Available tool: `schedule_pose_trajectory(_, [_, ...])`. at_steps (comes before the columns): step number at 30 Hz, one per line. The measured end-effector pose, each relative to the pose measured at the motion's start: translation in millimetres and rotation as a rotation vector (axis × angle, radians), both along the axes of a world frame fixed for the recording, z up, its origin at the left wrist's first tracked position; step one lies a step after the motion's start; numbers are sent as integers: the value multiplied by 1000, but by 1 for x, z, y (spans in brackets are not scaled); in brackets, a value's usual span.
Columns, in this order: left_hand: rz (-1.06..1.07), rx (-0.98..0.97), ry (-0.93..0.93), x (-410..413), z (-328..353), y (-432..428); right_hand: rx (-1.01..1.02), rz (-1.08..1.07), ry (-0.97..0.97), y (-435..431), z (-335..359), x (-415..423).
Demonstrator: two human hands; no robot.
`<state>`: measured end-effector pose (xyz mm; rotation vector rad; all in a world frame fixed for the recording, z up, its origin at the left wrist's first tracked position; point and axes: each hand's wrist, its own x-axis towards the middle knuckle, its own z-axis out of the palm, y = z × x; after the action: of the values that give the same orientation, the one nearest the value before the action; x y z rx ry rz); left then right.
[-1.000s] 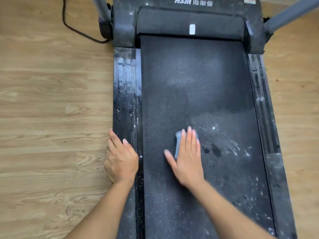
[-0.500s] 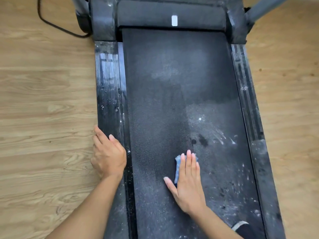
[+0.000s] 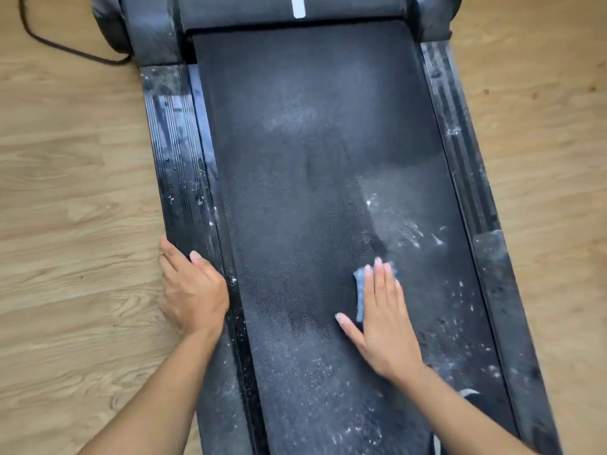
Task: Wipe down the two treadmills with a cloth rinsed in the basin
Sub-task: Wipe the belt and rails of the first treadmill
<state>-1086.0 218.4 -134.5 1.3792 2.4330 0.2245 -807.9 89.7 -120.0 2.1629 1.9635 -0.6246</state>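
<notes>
Treadmill (image 3: 295, 192) on wood floor (image 3: 65, 224), cable (image 3: 75, 53) beside

On the dusty treadmill belt (image 3: 295, 192), the right hand (image 3: 384, 326) presses a blue cloth (image 3: 360, 290) flat with straight fingers, while the left hand (image 3: 192, 290) rests on the left side rail (image 3: 179, 165).
</notes>
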Motion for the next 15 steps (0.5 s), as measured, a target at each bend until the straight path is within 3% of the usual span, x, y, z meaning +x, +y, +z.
schedule_pose_trajectory(3, [19,-3,12,-2,-2,-2,-99,-49,25,-21,2,3])
schedule_pose_trajectory(9, [41,-15,40,2,-6,0,156,-55,-5,232,-11,-1])
schedule_pose_trajectory(11, [44,-24,60,2,-3,-1,160,-57,26,269,-10,1])
schedule_pose_trajectory(13, [55,-33,60,4,-1,-3,171,-20,29,238,-13,10])
schedule_pose_trajectory(15, [52,-22,55,6,0,-4,130,-20,1,146,-9,24])
